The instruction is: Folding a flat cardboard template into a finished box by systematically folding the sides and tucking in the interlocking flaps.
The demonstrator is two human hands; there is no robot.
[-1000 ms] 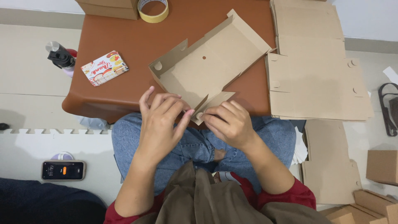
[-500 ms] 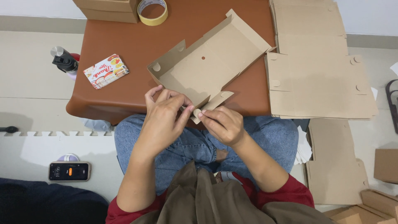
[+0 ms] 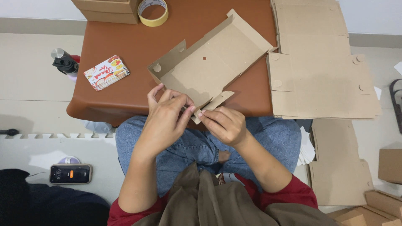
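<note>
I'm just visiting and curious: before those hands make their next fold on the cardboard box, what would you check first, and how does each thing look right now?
1. Both hands on the work: ok. Left hand and right hand pinch the small flap.
2. Half-folded box resting on the brown table: ok, though its near corner overhangs the edge.
3. Flap seated in its slot: cannot tell, fingers hide it.
4. Folding space: ok. Tape roll and snack packet lie apart from the box.
5. Flat cardboard sheets stacked at the right: ok.
</note>
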